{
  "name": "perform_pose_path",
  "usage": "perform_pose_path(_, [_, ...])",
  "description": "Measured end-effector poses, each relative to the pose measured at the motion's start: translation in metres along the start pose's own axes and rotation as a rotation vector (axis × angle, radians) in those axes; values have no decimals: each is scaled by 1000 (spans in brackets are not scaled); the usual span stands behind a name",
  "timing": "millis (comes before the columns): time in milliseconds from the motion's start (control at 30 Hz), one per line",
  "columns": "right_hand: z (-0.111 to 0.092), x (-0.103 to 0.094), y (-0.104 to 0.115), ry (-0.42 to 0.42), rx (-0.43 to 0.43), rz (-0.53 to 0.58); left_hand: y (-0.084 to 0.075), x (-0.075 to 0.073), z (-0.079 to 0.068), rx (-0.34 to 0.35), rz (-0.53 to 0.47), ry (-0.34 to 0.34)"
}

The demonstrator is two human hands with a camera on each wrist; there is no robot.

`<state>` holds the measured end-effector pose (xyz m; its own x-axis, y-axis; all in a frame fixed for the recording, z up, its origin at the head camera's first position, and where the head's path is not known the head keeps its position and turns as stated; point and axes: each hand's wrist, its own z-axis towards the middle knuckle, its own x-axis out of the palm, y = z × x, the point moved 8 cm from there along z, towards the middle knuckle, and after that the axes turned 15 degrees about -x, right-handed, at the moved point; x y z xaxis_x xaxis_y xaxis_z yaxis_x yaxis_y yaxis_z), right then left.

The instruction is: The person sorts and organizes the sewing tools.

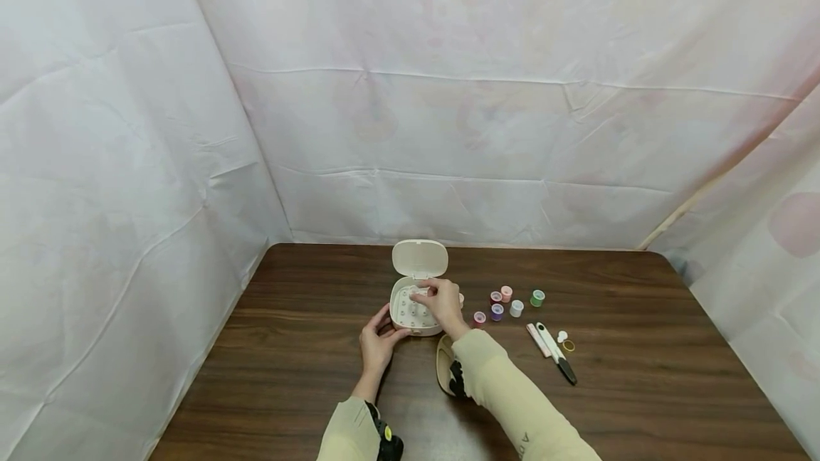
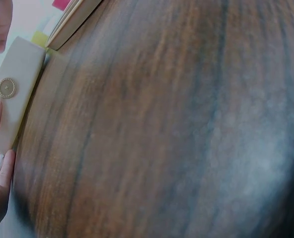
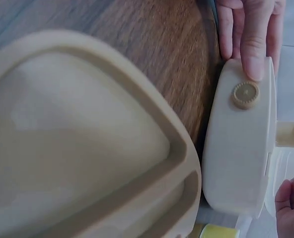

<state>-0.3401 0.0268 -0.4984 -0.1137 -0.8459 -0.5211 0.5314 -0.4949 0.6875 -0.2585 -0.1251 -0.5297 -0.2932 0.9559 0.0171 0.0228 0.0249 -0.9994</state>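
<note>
The left hand [image 1: 376,343] grips the near left corner of the box [image 1: 396,320], thumb pressed on its front face beside the round clasp [image 3: 246,94] and fingers along its side. The right hand [image 1: 443,303] is over the box, thumb and fingers pinching a cream spool [image 3: 287,134] at its upper edge. The box stands upright on the table [image 1: 307,347], toward the far edge, its lid [image 1: 420,259] swung up at the back and rows of short white pegs [image 1: 413,312] showing inside. Just in front of it, partly hidden by the right sleeve [image 1: 519,393], is a tan tray [image 3: 57,114]; a ridge divides its broad compartment from a narrow one. To the right of the box sits a loose group of spools: a red one [image 1: 479,318] nearest, then a purple one [image 1: 497,312], a dark red one [image 1: 496,297], a pink one [image 1: 506,293], a white one [image 1: 517,308] and, a little apart, a green one [image 1: 537,297]. Nearer the person lie a pink-and-white stick [image 1: 539,341] and, beside it, a white tool [image 1: 549,340] with a black end, both slanting. Next to them are small white discs [image 1: 562,336] and a yellow ring [image 1: 569,346]. Pale sheets [image 1: 410,126] hang behind the table and at both sides.
</note>
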Motion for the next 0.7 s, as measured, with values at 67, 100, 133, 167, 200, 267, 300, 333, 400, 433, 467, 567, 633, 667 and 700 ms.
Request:
perform_pose_path(67, [1, 4, 3, 1, -29, 12, 0, 0, 0, 1, 1, -1])
perform_pose_path(100, [1, 6, 5, 2, -42, 12, 0, -1, 0, 3, 5, -3])
perform_pose_path(133, [1, 7, 6, 2, -50, 12, 1, -1, 0, 3, 3, -3])
perform_pose_path(167, [1, 9, 7, 3, -54, 10, 1, -1, 0, 3, 3, -3])
perform_pose_path(200, [1, 11, 7, 5, -52, 3, 1, -1, 0, 3, 2, -2])
perform_pose_path(267, [1, 14, 6, 9, -29, 2, 1, -1, 0, 0, -2, 0])
perform_pose_path(300, [1, 16, 5, 12, -21, 1, 1, -1, 0, 0, -5, 2])
perform_pose_path(333, [1, 17, 4, 14, -20, -1, 1, 0, 0, -1, -7, 3])
perform_pose_path(400, [1, 21, 3, 13, -23, -5, 1, 0, -1, -3, -9, 3])
perform_pose_path(433, [1, 22, 4, 9, -32, 2, 1, 0, -1, -4, -12, 4])
perform_pose_path(467, [1, 22, 5, 6, -44, 3, 1, 0, -1, -5, -12, 5])
perform_pose_path(567, [0, 25, 6, -8, -69, 19, 1, 0, -1, -8, -4, 2])
perform_pose_path(633, [-1, 26, 6, -9, -59, 34, 1, 1, -1, -10, 0, 1])
perform_pose_path(667, [-2, 26, 5, -8, -46, 32, 1, 1, -1, -7, 8, 2])
perform_pose_path(700, [-3, 27, 4, -6, -31, 38, 1, 1, -1, -7, 6, 3])
